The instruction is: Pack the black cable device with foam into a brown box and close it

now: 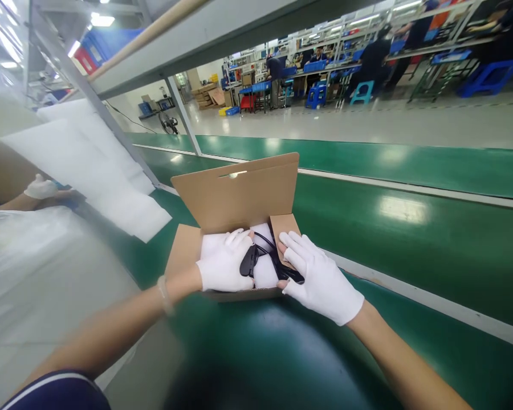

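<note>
A brown cardboard box (239, 196) stands with its lid raised and side flaps folded out. White foam padding (265, 272) lies inside, with a black cable (277, 263) and a black plug-like piece (248, 261) on top. My left hand (227, 263), in a white glove with bare fingertips, lies over the foam beside the black piece, fingers outstretched. My right hand (318, 279), gloved alike, rests at the box's right flap (285, 224). Its fingers are straight and apart, and its thumb is by the bundled cable. The box bottom is hidden.
The box sits on a green conveyor-like surface (359, 216) with a pale rail (410, 293). White foam sheets (98, 165) and another person's gloved hand (40, 187) are at left. A metal frame (183, 114) crosses above. People work at far benches.
</note>
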